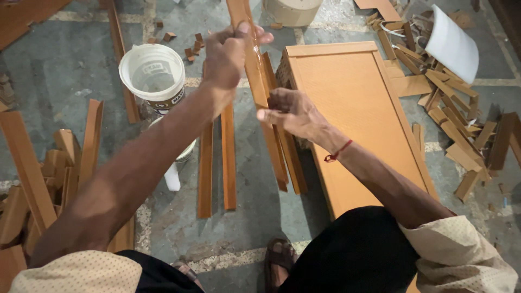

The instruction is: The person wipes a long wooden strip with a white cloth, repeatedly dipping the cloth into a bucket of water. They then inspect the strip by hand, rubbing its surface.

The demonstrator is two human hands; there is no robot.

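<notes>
My left hand (228,51) grips the upper part of a long orange-brown laminated wood strip (259,92) that slants from the top of the view down toward the floor. My right hand (290,111), with a red thread at the wrist, pinches the same strip lower down, thumb pointing left. A second similar strip (293,160) leans just behind it. Two more strips (217,163) lie flat on the grey floor below my left forearm.
A framed orange wood panel (353,108) lies on the floor to the right. A white plastic bucket (153,73) stands at left. Offcut piles sit at far left (49,179) and upper right (450,119), by a curled white sheet (453,43). My sandalled foot (279,258) is below.
</notes>
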